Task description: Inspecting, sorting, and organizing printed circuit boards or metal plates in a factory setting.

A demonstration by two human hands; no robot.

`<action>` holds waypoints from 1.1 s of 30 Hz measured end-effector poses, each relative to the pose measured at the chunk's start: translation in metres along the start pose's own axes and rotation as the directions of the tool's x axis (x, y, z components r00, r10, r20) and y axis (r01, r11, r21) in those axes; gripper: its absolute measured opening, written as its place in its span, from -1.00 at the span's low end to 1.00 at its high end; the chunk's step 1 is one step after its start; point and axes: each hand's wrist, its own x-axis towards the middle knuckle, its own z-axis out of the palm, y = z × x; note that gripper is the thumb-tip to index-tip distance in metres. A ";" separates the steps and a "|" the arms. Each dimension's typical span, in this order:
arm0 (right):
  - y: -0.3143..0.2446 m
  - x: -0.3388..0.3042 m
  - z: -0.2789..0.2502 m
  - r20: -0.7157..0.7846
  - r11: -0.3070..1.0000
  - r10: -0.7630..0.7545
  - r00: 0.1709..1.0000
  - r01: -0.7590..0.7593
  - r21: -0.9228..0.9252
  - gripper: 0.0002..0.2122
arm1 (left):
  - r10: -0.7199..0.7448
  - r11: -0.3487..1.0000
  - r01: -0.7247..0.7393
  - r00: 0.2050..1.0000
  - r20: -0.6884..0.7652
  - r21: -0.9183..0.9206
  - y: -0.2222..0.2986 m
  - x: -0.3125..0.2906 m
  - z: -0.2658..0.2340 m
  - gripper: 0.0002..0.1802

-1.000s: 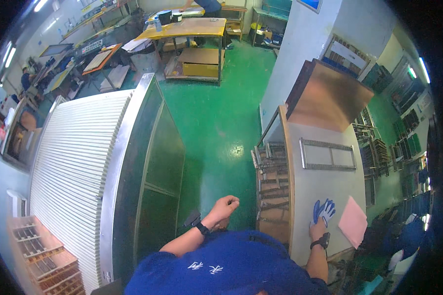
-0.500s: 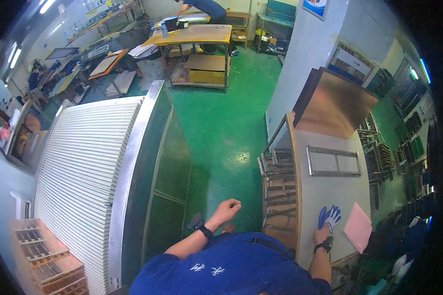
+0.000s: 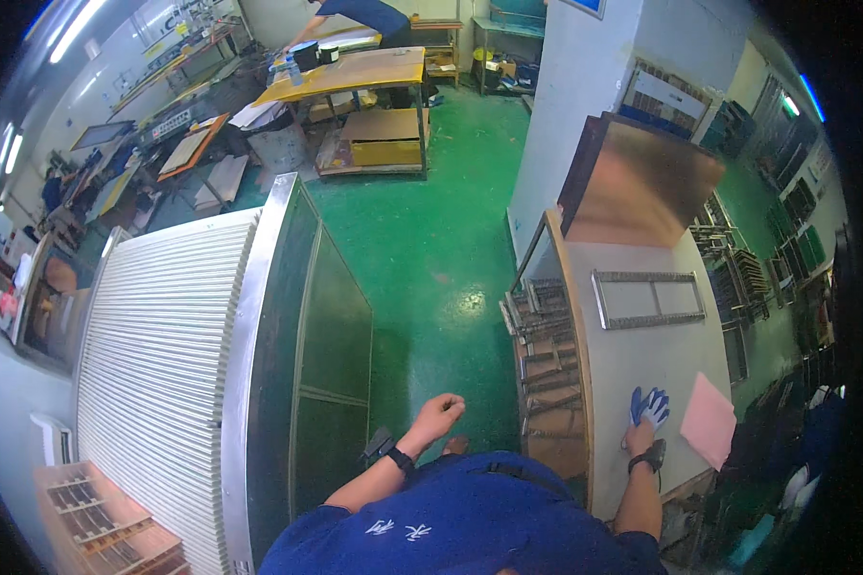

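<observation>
Fingers curl on the left hand, contents hidden; lower right, the right hand seemingly grips a glove that slackness could drop.

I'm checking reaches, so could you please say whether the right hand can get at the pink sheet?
Probably yes: the right hand, touching a glove, is near the pink sheet; only tabletop shows between.

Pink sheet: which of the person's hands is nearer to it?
Right. The right hand is just left of the pink sheet, at a glove; the left hand is much farther left, over the floor.
</observation>
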 end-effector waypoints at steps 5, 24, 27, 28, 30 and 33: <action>0.042 0.006 0.043 0.181 0.924 0.244 0.953 -0.286 0.256 -0.70 | 0.033 0.999 -0.034 0.999 0.032 0.038 0.015 0.006 0.005 -0.64; -0.038 0.011 -0.009 0.226 -0.134 -0.014 0.974 -0.225 0.965 -0.65 | 0.380 0.892 -0.429 0.883 0.274 0.144 0.083 0.029 0.077 -0.65; -0.129 0.005 -0.012 0.254 -0.038 -0.382 0.889 -0.289 0.956 -0.69 | 0.567 0.812 -0.583 0.796 0.211 0.020 0.083 0.015 0.084 -0.57; -0.154 -0.006 -0.014 0.257 -0.023 -0.430 0.865 -0.295 0.955 -0.69 | 0.561 0.816 -0.578 0.799 0.218 0.016 0.090 0.001 0.082 -0.56; -0.192 -0.018 -0.017 0.319 -0.030 -0.536 0.782 -0.395 0.918 -0.69 | 0.574 0.806 -0.589 0.802 0.166 0.061 0.092 -0.017 0.082 -0.56; -0.237 -0.033 -0.023 0.369 0.028 -0.661 0.654 -0.469 0.883 -0.76 | 0.505 0.857 -0.504 0.863 0.019 0.105 0.077 -0.042 0.065 -0.56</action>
